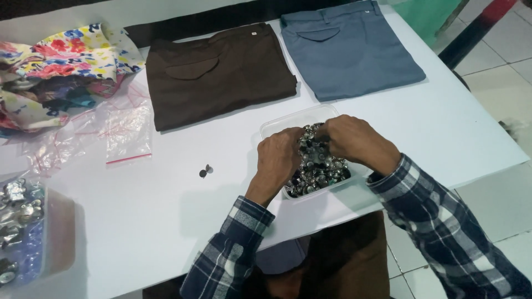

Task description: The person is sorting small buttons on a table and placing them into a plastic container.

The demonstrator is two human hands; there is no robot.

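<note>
Head view: nearest the camera, two sleeves in blue and white plaid reach out over a white table (pixel 166 221). The landmark is a clear plastic tub (pixel 277 126) standing near the table's front edge, filled with small shiny metal buttons (pixel 318 166). Both hands are in the tub. The left hand (pixel 279 158) is curled into a loose fist over the tub's left side, fingers bent down into the buttons; what it pinches cannot be told. The right hand (pixel 354 141) bends over the tub's right side, its fingertips meeting those of the left above the heap, closed on buttons as far as can be seen.

Just left of the tub, one small dark button piece (pixel 205 171) lies alone on the bare table. Far left of the tub, at the picture's edge, a second clear box (pixel 55 232) holds more silvery and bluish bits. Farther back and left of the tub, empty clear zip bags (pixel 128 135) with red seal strips lie flat and crumpled.

Behind the tub, folded brown trousers (pixel 219 72) lie with a back pocket flap upward and a small white tag at the waistband. Right of them, directly beyond the tub, lie folded grey-blue trousers (pixel 352 47), likewise with a pocket flap and small white tag. At the far left corner sits a bunched flowered cloth (pixel 61 61) in pink, yellow and blue.
</note>
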